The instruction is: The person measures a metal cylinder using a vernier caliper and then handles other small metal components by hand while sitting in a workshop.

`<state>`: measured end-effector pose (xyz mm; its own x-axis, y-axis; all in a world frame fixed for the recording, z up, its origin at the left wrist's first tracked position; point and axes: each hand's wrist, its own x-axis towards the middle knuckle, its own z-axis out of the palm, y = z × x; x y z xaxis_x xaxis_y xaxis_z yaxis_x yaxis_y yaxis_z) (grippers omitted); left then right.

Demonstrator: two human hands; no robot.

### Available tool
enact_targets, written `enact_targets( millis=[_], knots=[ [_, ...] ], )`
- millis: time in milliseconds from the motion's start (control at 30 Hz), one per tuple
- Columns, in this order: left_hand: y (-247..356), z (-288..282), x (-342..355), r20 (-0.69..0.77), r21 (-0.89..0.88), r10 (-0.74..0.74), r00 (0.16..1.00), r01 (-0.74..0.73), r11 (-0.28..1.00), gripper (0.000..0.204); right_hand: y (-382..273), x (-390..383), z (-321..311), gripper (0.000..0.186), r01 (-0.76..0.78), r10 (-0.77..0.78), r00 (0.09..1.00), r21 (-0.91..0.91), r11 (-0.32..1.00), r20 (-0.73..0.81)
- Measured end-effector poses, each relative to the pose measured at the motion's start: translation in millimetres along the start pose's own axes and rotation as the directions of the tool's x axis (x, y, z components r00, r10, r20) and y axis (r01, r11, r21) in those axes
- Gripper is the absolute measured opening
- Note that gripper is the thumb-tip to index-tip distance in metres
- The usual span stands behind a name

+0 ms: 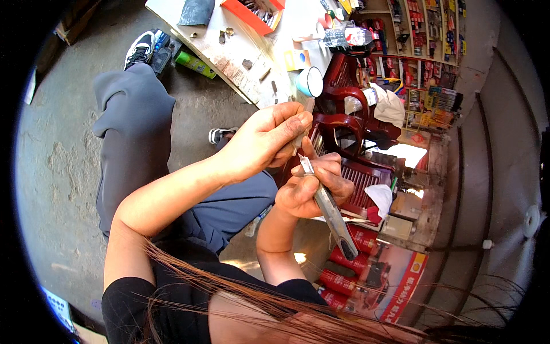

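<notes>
Pinching small piece [298,144], left hand [278,133] has grip clamped on it, thumb against fingers, near middle of scene. Right hand [314,186], just nearer and to right, grip clamped round knife [330,213]; tip close to piece, contact unclear. Knife's back end slants nearer and right. Far: tabletop [213,49] carrying orange box [277,25] and, nearer and right, cup [303,84]. Dark red chair [366,186] right of hands.
</notes>
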<state>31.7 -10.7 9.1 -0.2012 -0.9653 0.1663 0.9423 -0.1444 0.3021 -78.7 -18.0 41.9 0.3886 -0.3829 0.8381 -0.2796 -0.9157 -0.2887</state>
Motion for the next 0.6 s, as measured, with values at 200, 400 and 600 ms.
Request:
enact_targets(
  millis=[200,400,600],
  knots=[
    [1.1,0.6,-1.6,-0.007,-0.047,-0.031,0.999,0.031,0.998,0.019,1.5,2.4,2.3,0.024,0.032,-0.033,0.999,-0.027,0.999,-0.006],
    [0.0,-0.4,-2.0,-0.007,-0.082,-0.049,0.999,0.048,0.995,0.019,-2.0,4.4,0.1,0.025,0.011,-0.008,0.999,-0.046,0.999,0.052],
    [-4.5,-1.9,-0.8,-0.036,-0.073,-0.03,0.999,0.027,0.997,0.021,1.7,1.3,-1.3,0.025,0.02,-0.015,0.997,-0.06,0.998,0.082]
  ],
)
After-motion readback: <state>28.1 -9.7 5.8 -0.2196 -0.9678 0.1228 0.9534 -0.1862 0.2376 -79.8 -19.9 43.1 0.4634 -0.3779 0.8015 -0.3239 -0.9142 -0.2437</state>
